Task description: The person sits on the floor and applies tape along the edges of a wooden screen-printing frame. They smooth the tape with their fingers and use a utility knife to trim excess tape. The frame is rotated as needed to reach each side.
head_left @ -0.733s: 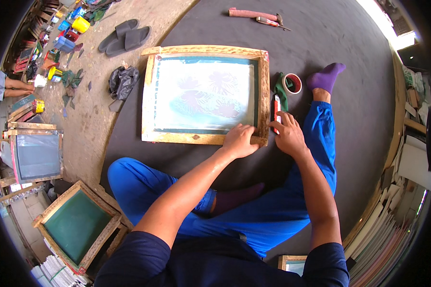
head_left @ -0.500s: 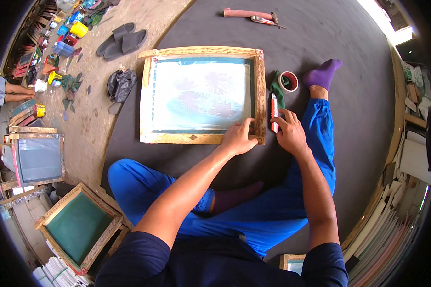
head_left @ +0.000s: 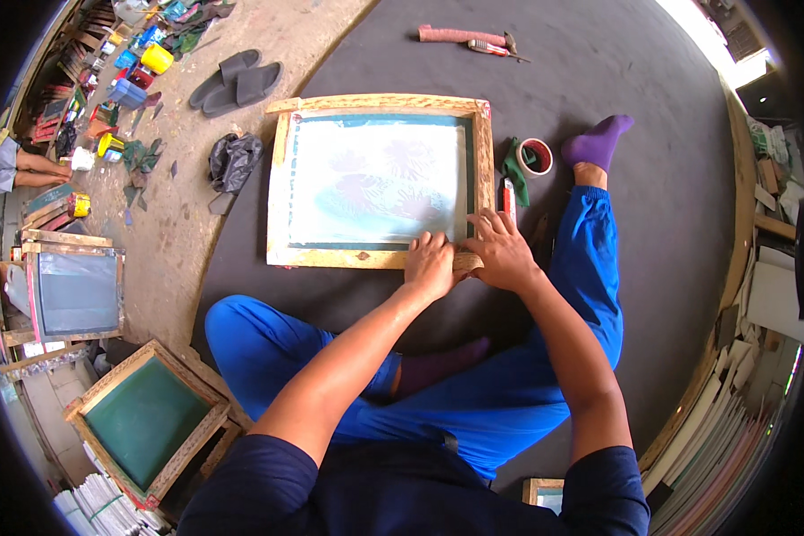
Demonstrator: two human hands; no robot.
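Observation:
A wooden-framed printing screen [head_left: 330,257] lies in front of me, its pale mesh showing faint leafy shapes inside a teal border. My left hand [head_left: 431,268] grips the near bar close to the right corner, fingers over the wood. My right hand [head_left: 504,252] is closed around that corner, fingers across the top and thumb at the outer edge. Just beyond it lies a red-and-white cutter knife [head_left: 508,198], partly covered by the hand. Next to the knife are a green cloth [head_left: 514,168] and a roll of tape [head_left: 548,159].
A hammer with a wrapped handle [head_left: 447,36] and a small red-and-white tool [head_left: 489,47] lie at the far side. Sandals [head_left: 241,85], a black plastic bag [head_left: 234,163] and paint pots are to the left. A green screen [head_left: 156,420] leans at lower left; another person's legs [head_left: 40,170] show far left.
My right hand has let go of the cutter knife and moved left onto the frame's corner. My left hand has shifted slightly left along the near bar.

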